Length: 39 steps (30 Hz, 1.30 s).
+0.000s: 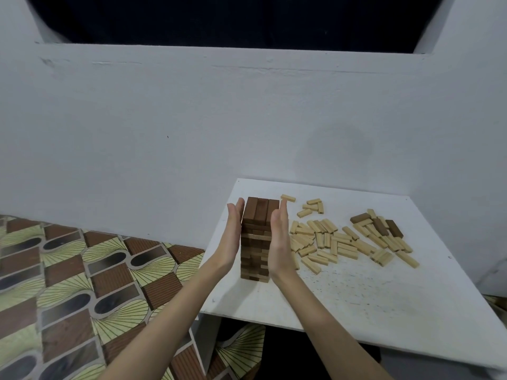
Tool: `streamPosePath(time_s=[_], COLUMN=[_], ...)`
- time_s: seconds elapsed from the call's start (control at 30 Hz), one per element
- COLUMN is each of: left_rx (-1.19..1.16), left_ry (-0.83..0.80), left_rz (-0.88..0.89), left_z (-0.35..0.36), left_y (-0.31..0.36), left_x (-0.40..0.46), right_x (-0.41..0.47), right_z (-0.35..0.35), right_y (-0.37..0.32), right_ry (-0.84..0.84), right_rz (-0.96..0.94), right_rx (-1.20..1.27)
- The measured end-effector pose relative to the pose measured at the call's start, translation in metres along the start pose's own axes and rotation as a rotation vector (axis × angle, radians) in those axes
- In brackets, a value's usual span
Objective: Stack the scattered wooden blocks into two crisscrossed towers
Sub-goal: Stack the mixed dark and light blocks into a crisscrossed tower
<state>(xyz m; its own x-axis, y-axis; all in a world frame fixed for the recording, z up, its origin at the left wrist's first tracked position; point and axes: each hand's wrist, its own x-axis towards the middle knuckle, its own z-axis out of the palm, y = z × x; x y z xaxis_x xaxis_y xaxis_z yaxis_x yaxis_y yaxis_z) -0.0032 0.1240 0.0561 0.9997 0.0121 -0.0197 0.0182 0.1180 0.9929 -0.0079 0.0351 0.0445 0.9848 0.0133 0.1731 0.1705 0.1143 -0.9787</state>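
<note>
Both forearms reach fwd. Left hand (233, 233) & right hand (278, 237) flat, fingers straight, palms facing in, one each side of the tower (256, 237).

A pale grey-white wall (164, 127) is filling most of the view, with a dark opening (233, 20) showing above its ledge. A white table (356, 297) is standing against it, and patterned brown-and-yellow tiling (68, 283) is covering the floor to the left.
</note>
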Motion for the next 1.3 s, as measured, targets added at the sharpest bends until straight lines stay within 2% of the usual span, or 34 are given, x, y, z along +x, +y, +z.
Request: streamPosePath(time_s=[0.37,0.57,0.63,0.73,0.9,1.0,1.07,1.17,1.3], left_rx=[0.006,0.015,-0.002,0.092,0.257,0.221,0.204,0.231,0.317], left_ry=[-0.027,-0.055,-0.029,0.059,0.073,0.073,0.047,-0.031,-0.114], left_rz=[-0.023,0.022,0.033,0.042,0.243,0.405,0.453,0.429,0.296], left_z=[-0.007,0.000,-0.001,-0.003,0.001,0.025,0.047,0.084,0.129], left_y=[-0.008,-0.002,-0.002,0.005,0.024,0.029,0.024,0.002,-0.050], left_x=[0.005,0.001,0.001,0.000,0.004,0.007,0.010,0.017,0.034], right_x=[0.001,0.003,0.002,0.008,0.023,0.030,0.033,0.033,0.031], right_z=[-0.001,0.000,-0.002,-0.011,-0.045,-0.079,-0.105,-0.146,-0.200], right_y=[0.008,0.011,0.010,0.004,-0.006,-0.008,-0.004,0.011,0.030], right_ry=[-0.015,-0.008,-0.003,0.028,0.133,0.209,0.257,0.317,0.375], right_rz=[0.023,0.016,0.013,-0.007,-0.075,-0.100,-0.120,-0.112,-0.025], right_rx=[0.005,0.033,0.038,0.010,-0.051,-0.111,-0.161,-0.239,-0.351])
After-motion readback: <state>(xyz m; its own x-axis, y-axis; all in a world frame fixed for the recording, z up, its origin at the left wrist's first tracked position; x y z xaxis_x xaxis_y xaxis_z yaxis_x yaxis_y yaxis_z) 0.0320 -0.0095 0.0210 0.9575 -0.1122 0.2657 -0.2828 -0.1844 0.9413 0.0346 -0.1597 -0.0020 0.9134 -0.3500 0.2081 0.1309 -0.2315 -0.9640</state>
